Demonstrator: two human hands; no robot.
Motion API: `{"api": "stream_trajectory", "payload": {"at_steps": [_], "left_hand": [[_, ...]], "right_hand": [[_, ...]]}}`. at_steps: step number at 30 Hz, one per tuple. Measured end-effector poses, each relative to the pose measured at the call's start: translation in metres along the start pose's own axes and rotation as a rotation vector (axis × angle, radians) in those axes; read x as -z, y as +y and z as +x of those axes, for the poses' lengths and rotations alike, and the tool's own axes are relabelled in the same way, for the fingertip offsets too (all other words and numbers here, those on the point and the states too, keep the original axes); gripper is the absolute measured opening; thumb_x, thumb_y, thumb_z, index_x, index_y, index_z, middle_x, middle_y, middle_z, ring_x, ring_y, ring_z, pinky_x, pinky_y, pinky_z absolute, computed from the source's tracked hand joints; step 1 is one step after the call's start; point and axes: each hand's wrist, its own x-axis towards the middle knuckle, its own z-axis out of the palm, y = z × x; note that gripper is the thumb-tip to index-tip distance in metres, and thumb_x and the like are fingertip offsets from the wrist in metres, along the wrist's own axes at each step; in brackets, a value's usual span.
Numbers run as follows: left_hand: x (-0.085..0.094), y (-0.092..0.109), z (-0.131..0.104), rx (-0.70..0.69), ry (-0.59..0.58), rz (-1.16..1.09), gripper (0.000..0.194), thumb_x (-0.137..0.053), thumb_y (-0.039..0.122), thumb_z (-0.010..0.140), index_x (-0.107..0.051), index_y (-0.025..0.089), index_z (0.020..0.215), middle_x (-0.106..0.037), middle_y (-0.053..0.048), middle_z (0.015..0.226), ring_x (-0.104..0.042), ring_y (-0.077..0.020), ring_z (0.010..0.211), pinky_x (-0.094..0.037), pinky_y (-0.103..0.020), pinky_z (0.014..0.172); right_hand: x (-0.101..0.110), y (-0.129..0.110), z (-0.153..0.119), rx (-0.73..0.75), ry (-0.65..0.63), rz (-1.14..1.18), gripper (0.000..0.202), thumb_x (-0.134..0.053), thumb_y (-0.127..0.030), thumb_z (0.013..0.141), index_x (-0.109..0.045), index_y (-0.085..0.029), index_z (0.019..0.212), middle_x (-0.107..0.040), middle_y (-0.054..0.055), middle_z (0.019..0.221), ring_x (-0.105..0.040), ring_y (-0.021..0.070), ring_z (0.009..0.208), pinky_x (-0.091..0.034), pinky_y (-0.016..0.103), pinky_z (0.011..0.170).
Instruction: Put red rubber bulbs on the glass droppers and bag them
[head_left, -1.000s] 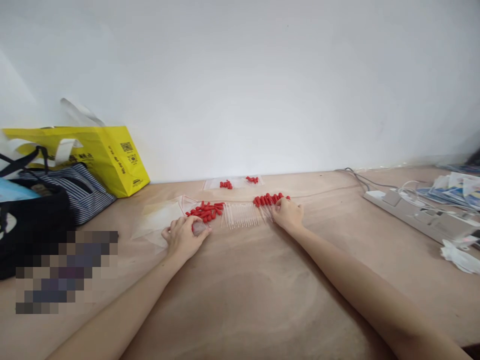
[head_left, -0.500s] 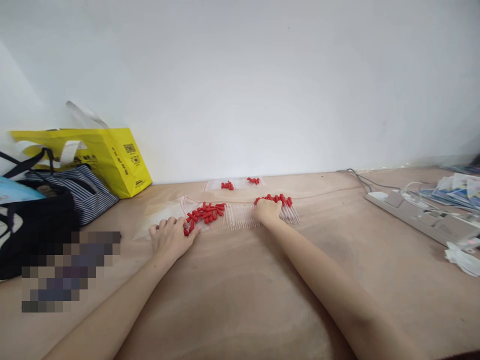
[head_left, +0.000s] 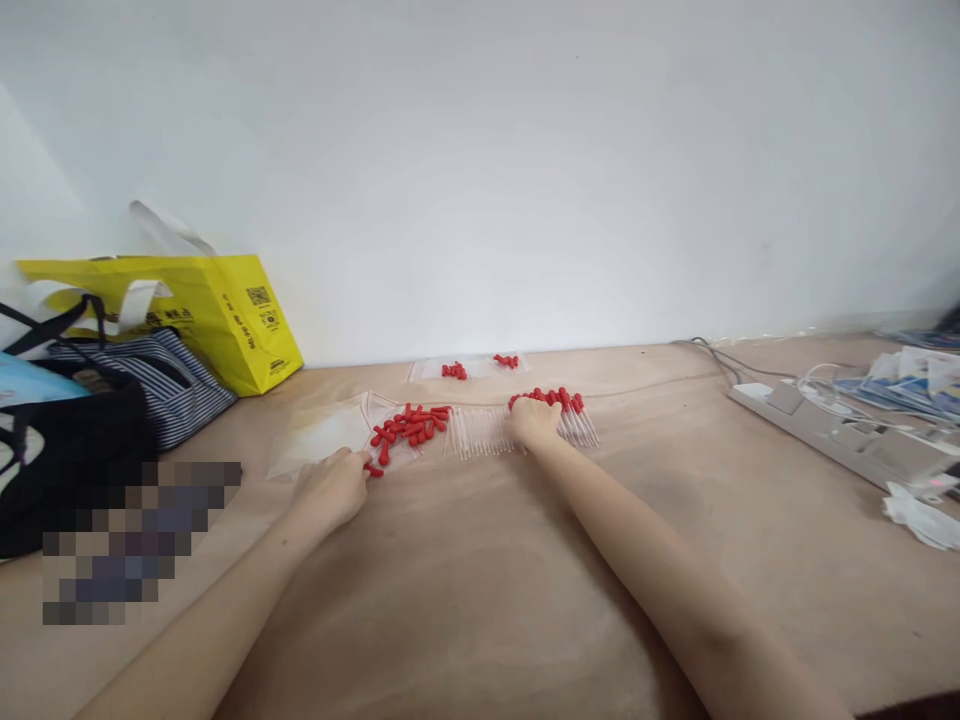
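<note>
Right hand [head_left: 534, 422] covers some capped tubes [head_left: 578, 424] beside bare tubes [head_left: 476, 433] on the surface [head_left: 465, 570]; left hand [head_left: 334, 487] is at a stray bulb [head_left: 376, 471]. Fingers hidden, I cannot tell either grip. A sideways brush could scatter the row.

The single, wide view looked out from the person's head, above the near side of the counter [head_left: 487, 600], facing forward and down between the two outstretched arms. It was near enough that the left hand [head_left: 334, 487] and right hand [head_left: 534, 424] fell around mid-picture, with the pale wall [head_left: 525, 180] opposite filling roughly the upper half.
</note>
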Motion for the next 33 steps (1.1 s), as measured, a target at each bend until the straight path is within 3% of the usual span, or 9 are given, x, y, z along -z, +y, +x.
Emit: {"api": "stream_trajectory", "payload": {"at_steps": [3,6,9,11,14,18,33], "left_hand": [[0.008,0.000,-0.006,0.003,0.067,0.111,0.018,-0.042,0.021,0.074,-0.059,0.019,0.078,-0.062,-0.011,0.086,-0.056,-0.0304,0.084,-0.036,-0.039,0.069],[0.015,0.012,-0.013,-0.032,0.105,0.074,0.012,-0.046,0.022,0.072,-0.057,0.018,0.073,-0.064,-0.009,0.079,-0.057,-0.0293,0.081,-0.035,-0.040,0.070],[0.013,0.036,-0.020,-0.234,0.157,-0.200,0.008,-0.048,0.023,0.073,-0.055,0.019,0.071,-0.064,-0.003,0.074,-0.058,-0.0212,0.072,-0.037,-0.033,0.069],[0.004,0.056,-0.025,-0.365,0.258,-0.398,0.009,-0.047,0.024,0.075,-0.054,0.018,0.072,-0.062,-0.002,0.072,-0.057,-0.0172,0.068,-0.038,-0.031,0.070],[-0.014,0.079,-0.029,-0.527,0.300,-0.480,0.017,-0.046,0.020,0.077,-0.055,0.018,0.091,-0.062,-0.003,0.082,-0.056,-0.0186,0.079,-0.037,-0.033,0.073],[-0.027,0.088,-0.029,-0.568,0.276,-0.500,0.023,-0.039,0.019,0.083,-0.057,0.022,0.098,-0.060,-0.003,0.089,-0.055,-0.0177,0.083,-0.036,-0.033,0.074],[-0.028,0.088,-0.027,-0.607,0.321,-0.553,0.017,-0.044,0.030,0.085,-0.058,0.021,0.083,-0.065,0.001,0.080,-0.056,-0.0164,0.077,-0.033,-0.033,0.073]], "right_hand": [[0.008,0.010,-0.013,0.062,0.049,0.010,0.025,-0.043,-0.026,0.080,-0.058,-0.010,0.091,-0.060,0.016,0.098,-0.052,0.0261,0.097,-0.032,0.033,0.074],[0.011,0.030,-0.033,0.215,0.119,0.072,0.025,-0.036,-0.025,0.085,-0.052,-0.009,0.093,-0.060,0.015,0.093,-0.055,0.0223,0.087,-0.034,0.029,0.068],[0.004,0.054,-0.056,0.451,0.196,0.193,0.018,-0.031,-0.022,0.087,-0.047,-0.013,0.088,-0.060,0.009,0.081,-0.054,0.0181,0.069,-0.034,0.028,0.064],[-0.003,0.067,-0.069,0.557,0.218,0.248,0.015,-0.031,-0.021,0.087,-0.045,-0.015,0.082,-0.059,0.006,0.076,-0.052,0.0167,0.065,-0.034,0.029,0.064],[-0.013,0.076,-0.082,0.673,0.198,0.336,0.013,-0.033,-0.020,0.087,-0.043,-0.017,0.080,-0.057,0.006,0.078,-0.051,0.0160,0.070,-0.035,0.028,0.065],[-0.018,0.073,-0.089,0.734,0.130,0.382,0.010,-0.036,-0.017,0.085,-0.045,-0.017,0.084,-0.058,0.005,0.083,-0.051,0.0153,0.076,-0.035,0.028,0.068],[-0.020,0.052,-0.098,0.831,0.114,0.431,0.010,-0.039,-0.014,0.084,-0.049,-0.017,0.085,-0.061,0.002,0.082,-0.052,0.0129,0.072,-0.029,0.027,0.069]]}}
